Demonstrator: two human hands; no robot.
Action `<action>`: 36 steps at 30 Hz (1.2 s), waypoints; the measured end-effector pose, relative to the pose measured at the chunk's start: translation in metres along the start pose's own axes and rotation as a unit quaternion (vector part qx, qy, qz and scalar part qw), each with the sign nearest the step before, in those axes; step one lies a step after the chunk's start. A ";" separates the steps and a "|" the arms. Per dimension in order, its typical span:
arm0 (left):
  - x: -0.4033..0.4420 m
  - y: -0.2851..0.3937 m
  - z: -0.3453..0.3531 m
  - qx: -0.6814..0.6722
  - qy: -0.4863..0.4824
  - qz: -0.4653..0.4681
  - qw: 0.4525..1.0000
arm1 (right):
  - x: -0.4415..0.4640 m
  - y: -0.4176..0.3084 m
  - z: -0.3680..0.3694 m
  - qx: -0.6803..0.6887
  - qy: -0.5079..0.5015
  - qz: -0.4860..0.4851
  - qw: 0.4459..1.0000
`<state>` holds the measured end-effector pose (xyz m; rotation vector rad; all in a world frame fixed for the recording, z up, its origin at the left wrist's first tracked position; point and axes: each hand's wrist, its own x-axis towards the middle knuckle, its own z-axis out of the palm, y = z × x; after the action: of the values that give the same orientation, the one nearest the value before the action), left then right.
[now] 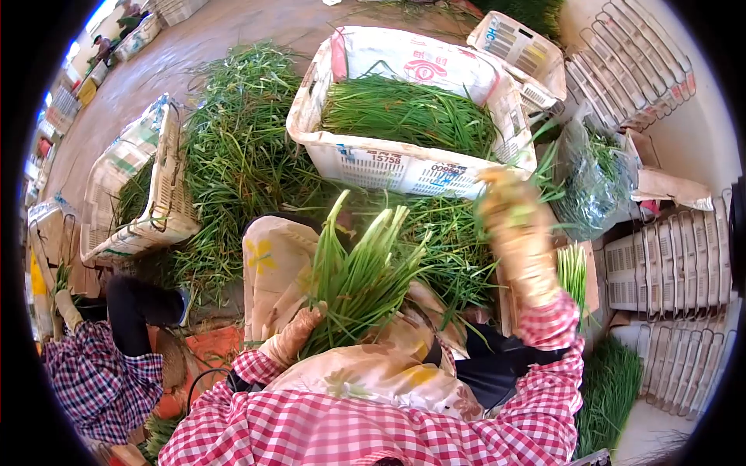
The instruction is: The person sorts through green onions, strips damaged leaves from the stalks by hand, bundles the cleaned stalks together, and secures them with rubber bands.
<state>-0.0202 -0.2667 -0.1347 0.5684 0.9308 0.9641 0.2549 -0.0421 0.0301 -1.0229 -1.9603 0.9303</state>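
Observation:
My left hand [295,332], in a tan glove, is closed around a bunch of garlic chives [361,272] above my lap. The pale cut ends point up and away from me, slightly fanned out. My right hand [509,210], also gloved, is raised by the near right corner of the white crate [365,167]. Motion smears its fingers, and a few green leaves show beside it; whether it grips them I cannot tell. Inside the crate lie more garlic chives [408,113] over a white sack liner.
Loose green leaves [249,147] heap up left of the crate. Another crate [167,186] stands farther left, near a person in a checked shirt [105,380]. At right are a plastic bag of greens [594,179], upright chives [571,272] and stacked crates [668,260].

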 end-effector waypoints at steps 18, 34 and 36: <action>0.011 0.034 0.047 0.210 -0.062 -0.024 0.975 | -0.032 0.044 0.097 -0.304 -0.289 -0.137 0.898; -0.002 0.020 0.032 -0.092 -0.003 -0.049 0.995 | 0.029 0.164 -0.024 -0.608 0.095 0.029 0.787; -0.001 0.023 0.039 -0.068 0.056 -0.028 0.996 | 0.027 0.100 -0.002 -0.543 -0.051 0.166 0.821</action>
<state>0.0034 -0.2566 -0.0971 0.3746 0.9679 1.0076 0.2795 0.0238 -0.0454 -2.0053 -2.4575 -0.1155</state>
